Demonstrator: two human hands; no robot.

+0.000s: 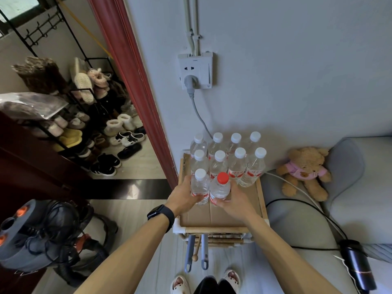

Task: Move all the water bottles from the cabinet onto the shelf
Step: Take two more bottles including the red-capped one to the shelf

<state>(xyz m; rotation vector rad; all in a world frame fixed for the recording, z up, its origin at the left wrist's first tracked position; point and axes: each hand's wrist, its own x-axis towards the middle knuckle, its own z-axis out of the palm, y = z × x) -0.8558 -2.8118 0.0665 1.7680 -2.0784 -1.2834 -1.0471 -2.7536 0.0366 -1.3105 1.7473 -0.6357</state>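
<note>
At the centre of the frame, slightly low, two bare hands each hold a water bottle upright on a small bamboo shelf. The left hand (183, 193), with a dark smartwatch (161, 215) on its wrist, has its grip wrapped around a white-capped bottle (200, 187). The right hand (234, 201) has its grip closed around the lower body of a red-capped bottle (220, 187). The two bottles stand side by side, touching or nearly so, their bases on or just above a sheet of cardboard (220, 215) lining the top of the shelf (262, 200).

Just behind them, toward the grey wall, eight more white-capped bottles (230, 158) stand in two tidy rows of four. Bare cardboard remains to the right of the held pair and nearer the viewer.

To set these down well, I judge the bottles should go down flat and vertical, tucked close against the row behind, and be let go only once they stand steady, so nothing topples its neighbours.

Further out, a wall socket (196, 70) with a grey plug sits above the bottles. A teddy bear (304, 168) rests on a grey sofa at the right. A crowded shoe rack (84, 115) fills the left. The cabinet is not in view.
</note>
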